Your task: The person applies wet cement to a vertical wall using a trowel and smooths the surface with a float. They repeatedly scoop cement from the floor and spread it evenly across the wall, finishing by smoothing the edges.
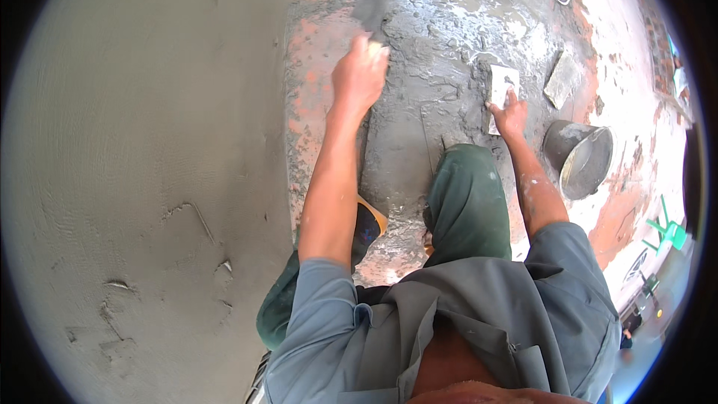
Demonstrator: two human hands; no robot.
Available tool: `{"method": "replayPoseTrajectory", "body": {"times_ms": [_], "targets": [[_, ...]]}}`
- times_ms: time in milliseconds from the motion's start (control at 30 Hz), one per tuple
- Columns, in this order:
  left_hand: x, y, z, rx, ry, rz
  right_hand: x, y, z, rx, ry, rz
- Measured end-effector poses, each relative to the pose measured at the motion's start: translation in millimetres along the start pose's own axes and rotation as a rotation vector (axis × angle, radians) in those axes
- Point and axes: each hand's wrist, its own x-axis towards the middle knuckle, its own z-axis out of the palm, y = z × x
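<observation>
My left hand [361, 73] is closed in a fist round the near end of a grey flat tool [380, 1], which reaches away from me and is blurred. Its exact kind does not show. Farther right, my right hand [510, 115] has its thumb and fingers on a white rectangular plastering float [503, 76], which lies over the wet mortar; a handle cannot be made out. Rough wet grey mortar [441, 45] spreads between and beyond both hands. To the left stretches a smooth grey mortared surface [149, 105], with a few scrapes near its lower part.
Right of my right hand lies a grey mortar-crusted slab [562, 79]. Nearer to me, a mortar-stained bucket [583, 158] is tipped toward the right. A green plastic stool [672, 235] stands at the far right. My bent knee [470, 194] is between my arms.
</observation>
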Motion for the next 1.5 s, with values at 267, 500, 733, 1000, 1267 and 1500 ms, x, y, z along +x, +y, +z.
{"method": "replayPoseTrajectory", "body": {"times_ms": [267, 500, 733, 1000, 1267, 1500], "targets": [[-20, -67, -14, 0.106, 0.024, -0.404, 9, -3, 0, -0.013, -0.011, 0.041], [-40, -176, -34, 0.269, 0.025, -0.63, 8, -1, 2, -0.022, 0.013, 0.008], [-36, -146, -68, -0.266, 0.065, -0.848, 9, 0, 1, -0.041, 0.013, -0.005], [-4, -44, -142, -0.313, 0.129, -0.798, 10, 0, 1, -0.012, -0.006, 0.03], [39, 42, -199, -0.246, 0.375, -0.457, 6, -3, 1, 0.04, 0.013, 0.039], [35, 47, -142, -0.011, 0.051, -0.249, 4, -5, -3, 0.016, 0.024, 0.045]]}}
